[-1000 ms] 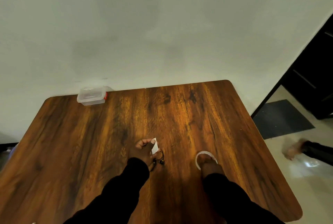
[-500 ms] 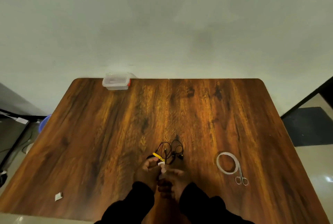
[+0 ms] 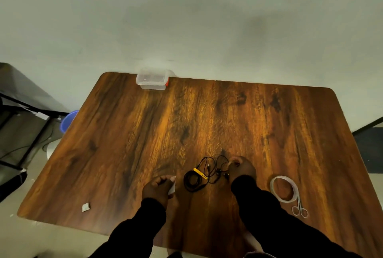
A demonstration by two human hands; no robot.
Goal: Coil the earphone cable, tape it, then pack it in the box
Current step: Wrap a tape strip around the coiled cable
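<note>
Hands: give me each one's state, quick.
Left hand: pinching a tape piece.
Right hand: on the earphone cable; grip cannot be told.

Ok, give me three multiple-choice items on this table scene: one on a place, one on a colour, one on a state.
1. Where is the clear box?
A. at the table's far edge
B. beside the scissors
C. under the left hand

2. What colour is the earphone cable's inline remote?
A. white
B. yellow
C. blue

3. What does the left hand hold?
A. the tape roll
B. nothing
C. a white piece of tape

Key: 1 A, the box stands by the wall; 2 B, the remote shows yellow against black cable; 3 C, the fingers pinch the strip.
</note>
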